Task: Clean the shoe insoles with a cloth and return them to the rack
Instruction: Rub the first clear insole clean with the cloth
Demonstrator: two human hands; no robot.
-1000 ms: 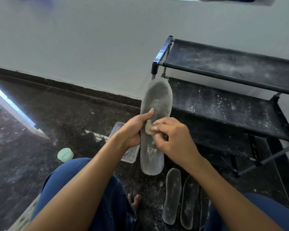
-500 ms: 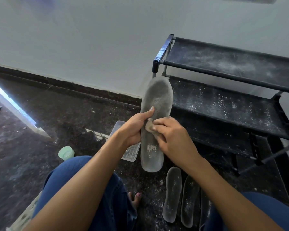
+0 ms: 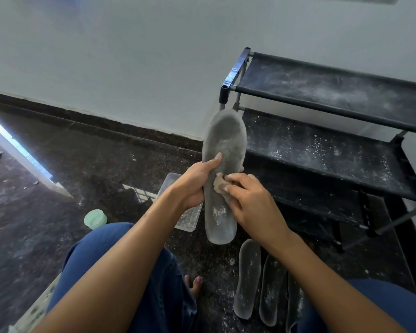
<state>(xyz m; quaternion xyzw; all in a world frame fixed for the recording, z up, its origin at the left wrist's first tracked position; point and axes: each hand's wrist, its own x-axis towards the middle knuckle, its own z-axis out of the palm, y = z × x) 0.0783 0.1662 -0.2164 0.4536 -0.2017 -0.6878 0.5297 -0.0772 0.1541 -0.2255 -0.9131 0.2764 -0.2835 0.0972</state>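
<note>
The left hand (image 3: 194, 182) grasps a grey insole (image 3: 222, 174) around its left edge near the middle, thumb lying flat across the upper face and the other fingers wrapped behind. The right hand (image 3: 251, 203) pinches a small tan cloth (image 3: 218, 183) with curled fingers and presses it onto the insole's face just beside the left thumb. The insole stands lengthwise away from the person, its broad toe end above the grip and its heel end below; the face is dusty, with pale powder patches just below the cloth. Below the right wrist, three more insoles (image 3: 247, 280) lie side by side on the dark speckled floor (image 3: 58, 188). Just behind the left hand sits a clear plastic tray (image 3: 190, 218), with a pale green lid (image 3: 95, 219) further left. Beyond the held insole's right edge stands a black shoe rack (image 3: 322, 150), its shelves dusted white, against a white wall (image 3: 130, 56).
</note>
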